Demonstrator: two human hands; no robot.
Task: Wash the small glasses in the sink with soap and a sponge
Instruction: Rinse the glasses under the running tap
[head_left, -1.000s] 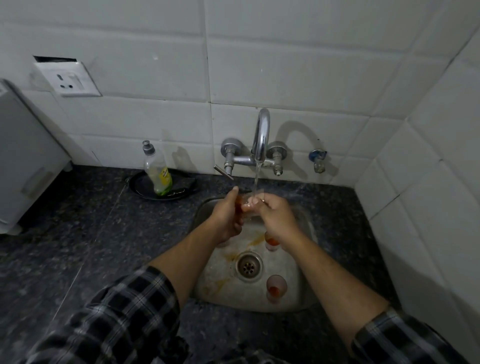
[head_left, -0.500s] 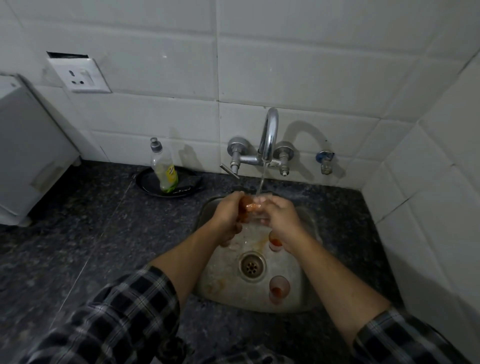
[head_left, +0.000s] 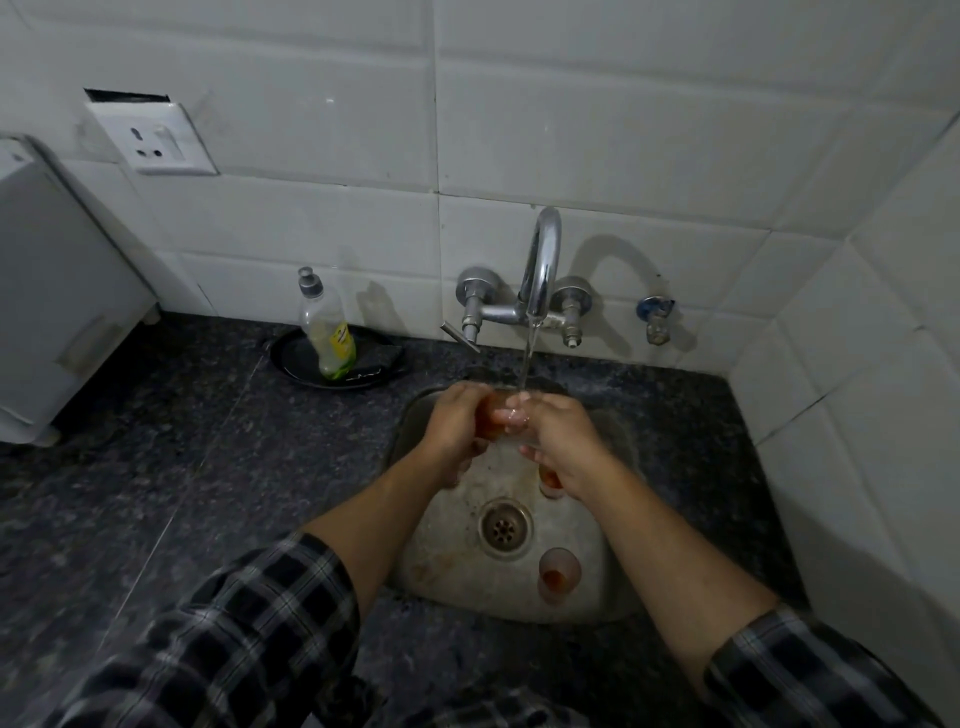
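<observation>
Both hands meet over the steel sink (head_left: 613, 587) under running water from the tap (head_left: 543, 265). My left hand (head_left: 457, 421) grips a small glass (head_left: 493, 418) with reddish residue, and my right hand (head_left: 561, 436) holds it from the other side, fingers at its rim in the stream. A second small glass (head_left: 550, 480) stands in the sink, mostly hidden behind my right wrist. A third glass (head_left: 558, 574) with orange dregs stands near the drain (head_left: 505, 527). A soap bottle (head_left: 328, 332) stands on a black plate (head_left: 291, 358) at the back left.
Dark granite counter (head_left: 208, 467) surrounds the sink. A dark sponge-like pad (head_left: 382, 358) lies on the plate beside the bottle. A white appliance (head_left: 57, 291) stands at the far left. White tiled walls close in behind and on the right; a small valve (head_left: 655, 317) projects from the wall.
The hands have stayed under the stream with the glass, shifting only slightly. The view has drifted so everything sits a little lower and further right.
</observation>
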